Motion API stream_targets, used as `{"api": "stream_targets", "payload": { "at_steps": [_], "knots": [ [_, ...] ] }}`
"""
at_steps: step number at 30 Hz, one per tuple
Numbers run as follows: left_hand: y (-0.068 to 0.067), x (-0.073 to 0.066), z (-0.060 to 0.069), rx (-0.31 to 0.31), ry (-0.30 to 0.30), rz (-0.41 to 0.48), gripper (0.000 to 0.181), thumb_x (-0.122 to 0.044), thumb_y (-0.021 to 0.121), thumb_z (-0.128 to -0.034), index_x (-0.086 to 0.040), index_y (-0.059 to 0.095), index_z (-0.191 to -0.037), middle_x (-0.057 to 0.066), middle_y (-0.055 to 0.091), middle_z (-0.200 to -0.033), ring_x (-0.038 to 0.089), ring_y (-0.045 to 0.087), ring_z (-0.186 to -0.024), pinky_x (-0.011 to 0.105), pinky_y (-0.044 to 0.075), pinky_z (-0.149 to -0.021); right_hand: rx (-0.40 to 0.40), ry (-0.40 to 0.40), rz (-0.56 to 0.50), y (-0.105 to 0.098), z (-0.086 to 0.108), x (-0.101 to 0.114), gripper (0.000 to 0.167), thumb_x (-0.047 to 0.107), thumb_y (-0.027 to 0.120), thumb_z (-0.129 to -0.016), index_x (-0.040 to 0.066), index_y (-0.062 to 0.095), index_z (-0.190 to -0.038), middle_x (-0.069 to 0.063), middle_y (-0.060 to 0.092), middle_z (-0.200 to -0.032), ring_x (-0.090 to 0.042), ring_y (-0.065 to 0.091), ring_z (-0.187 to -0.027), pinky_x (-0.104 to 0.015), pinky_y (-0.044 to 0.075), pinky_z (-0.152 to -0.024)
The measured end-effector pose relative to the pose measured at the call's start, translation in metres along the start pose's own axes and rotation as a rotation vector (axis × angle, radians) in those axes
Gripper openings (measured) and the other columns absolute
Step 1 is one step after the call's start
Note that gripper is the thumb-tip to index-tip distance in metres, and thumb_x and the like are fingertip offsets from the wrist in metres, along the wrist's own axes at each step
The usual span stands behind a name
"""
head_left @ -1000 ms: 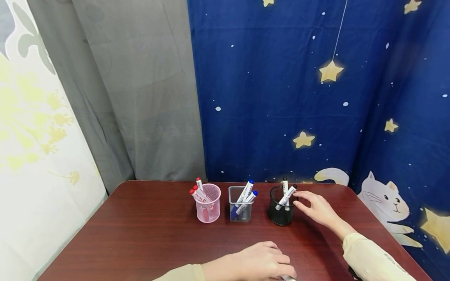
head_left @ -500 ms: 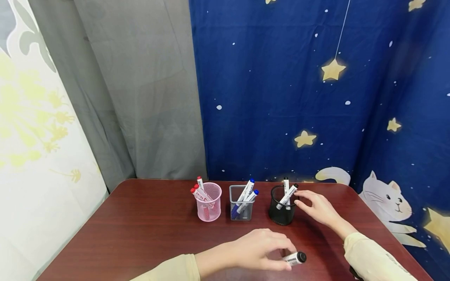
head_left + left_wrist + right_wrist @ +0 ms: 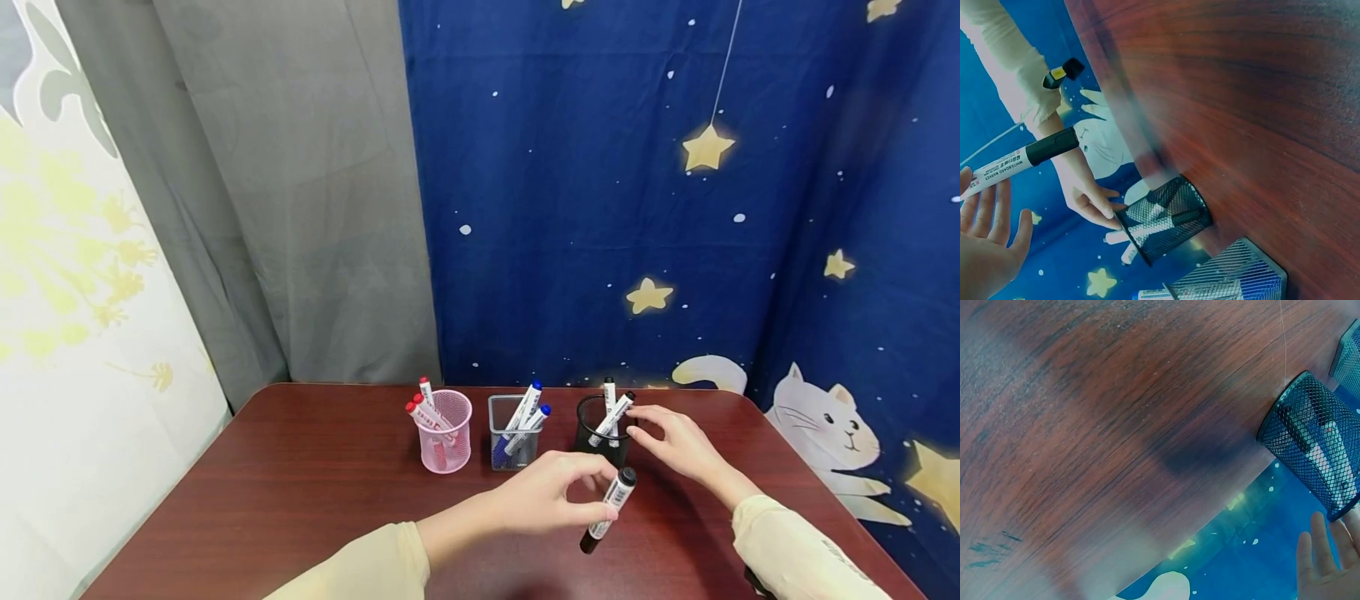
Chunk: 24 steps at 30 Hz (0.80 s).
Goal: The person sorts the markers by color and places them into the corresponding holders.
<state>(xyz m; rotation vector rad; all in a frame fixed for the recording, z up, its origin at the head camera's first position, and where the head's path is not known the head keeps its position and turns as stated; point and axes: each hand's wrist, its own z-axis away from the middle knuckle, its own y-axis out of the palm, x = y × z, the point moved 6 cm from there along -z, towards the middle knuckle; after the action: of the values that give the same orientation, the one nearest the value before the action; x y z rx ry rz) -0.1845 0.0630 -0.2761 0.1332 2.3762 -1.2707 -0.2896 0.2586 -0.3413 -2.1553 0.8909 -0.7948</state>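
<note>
My left hand (image 3: 551,496) pinches a white whiteboard marker (image 3: 611,504) with black ends, tilted and held above the table in front of the black mesh pen cup. In the left wrist view the black cap of this whiteboard marker (image 3: 1007,165) points away from the fingers. The black mesh cup (image 3: 617,454) holds two black-capped markers (image 3: 613,417), leaning at different angles. Beside its rim is my right hand (image 3: 678,446), thumb and fingers spread and touching the cup's right side. From the right wrist, the fingertips of my right hand (image 3: 1329,556) show at the cup's rim (image 3: 1342,512).
Left of the black cup stands a grey square mesh holder (image 3: 525,454) with blue-capped markers (image 3: 522,417). Farther left is a pink mesh cup (image 3: 459,454) with red-capped markers (image 3: 427,412). All stand near the back of the dark red wooden table (image 3: 315,500), before a star-patterned curtain (image 3: 570,208).
My left hand has risen from the table's near edge toward the black cup with the whiteboard marker, which has swung more upright. My right hand has stayed at the cup's rim.
</note>
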Motion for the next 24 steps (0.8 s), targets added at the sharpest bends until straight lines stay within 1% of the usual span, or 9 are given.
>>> {"api": "stream_targets", "payload": {
  "at_steps": [5, 11, 14, 18, 21, 24],
  "knots": [
    [-0.001, 0.011, -0.006, -0.012, -0.063, 0.03, 0.02, -0.014, 0.065, -0.0801, -0.008, 0.058, -0.097, -0.006, 0.062, -0.086, -0.01, 0.051, -0.079, 0.009, 0.038, -0.073, 0.0, 0.003, -0.001, 0.001, 0.001, -0.001, 0.027, 0.016, 0.068, -0.077, 0.006, 0.064, -0.102, -0.008, 0.062, -0.1, -0.025, 0.057, -0.091, -0.043, 0.044, -0.073],
    [-0.001, 0.025, -0.011, -0.006, -0.159, 0.147, 0.019, -0.011, 0.063, -0.081, -0.007, 0.056, -0.099, -0.002, 0.063, -0.084, -0.007, 0.053, -0.077, 0.01, 0.042, -0.067, 0.013, 0.007, -0.003, 0.002, 0.001, -0.003, 0.027, 0.018, 0.067, -0.078, 0.006, 0.064, -0.103, -0.008, 0.061, -0.1, -0.024, 0.057, -0.091, -0.043, 0.044, -0.074],
    [-0.003, 0.032, -0.017, -0.012, -0.184, 0.16, 0.019, -0.011, 0.063, -0.0812, -0.007, 0.056, -0.098, -0.001, 0.063, -0.085, -0.006, 0.054, -0.078, 0.012, 0.043, -0.068, 0.019, 0.011, -0.01, 0.001, 0.0, -0.002, 0.027, 0.018, 0.067, -0.079, 0.006, 0.064, -0.103, -0.008, 0.061, -0.101, -0.024, 0.057, -0.091, -0.043, 0.044, -0.073],
    [-0.006, 0.045, -0.028, -0.026, -0.222, 0.178, 0.017, -0.01, 0.063, -0.0818, -0.006, 0.056, -0.097, -0.001, 0.062, -0.088, -0.004, 0.056, -0.078, 0.014, 0.043, -0.071, 0.011, 0.011, -0.014, 0.0, -0.001, -0.002, 0.027, 0.017, 0.067, -0.078, 0.006, 0.064, -0.102, -0.009, 0.062, -0.1, -0.025, 0.057, -0.091, -0.043, 0.044, -0.073],
    [-0.009, 0.055, -0.037, -0.045, -0.25, 0.186, 0.017, -0.011, 0.063, -0.0819, -0.006, 0.056, -0.097, -0.001, 0.061, -0.088, -0.001, 0.056, -0.077, 0.015, 0.043, -0.072, 0.006, 0.002, -0.012, 0.0, 0.0, -0.003, 0.026, 0.016, 0.067, -0.078, 0.006, 0.064, -0.102, -0.008, 0.062, -0.1, -0.024, 0.058, -0.09, -0.042, 0.044, -0.073],
    [-0.012, 0.063, -0.043, -0.068, -0.278, 0.184, 0.019, -0.012, 0.063, -0.0818, -0.005, 0.057, -0.098, 0.001, 0.06, -0.086, 0.001, 0.057, -0.075, 0.015, 0.043, -0.071, 0.002, -0.009, -0.009, 0.002, 0.0, -0.003, 0.026, 0.016, 0.068, -0.078, 0.006, 0.064, -0.101, -0.007, 0.062, -0.099, -0.022, 0.058, -0.09, -0.041, 0.044, -0.074]
  ]
}}
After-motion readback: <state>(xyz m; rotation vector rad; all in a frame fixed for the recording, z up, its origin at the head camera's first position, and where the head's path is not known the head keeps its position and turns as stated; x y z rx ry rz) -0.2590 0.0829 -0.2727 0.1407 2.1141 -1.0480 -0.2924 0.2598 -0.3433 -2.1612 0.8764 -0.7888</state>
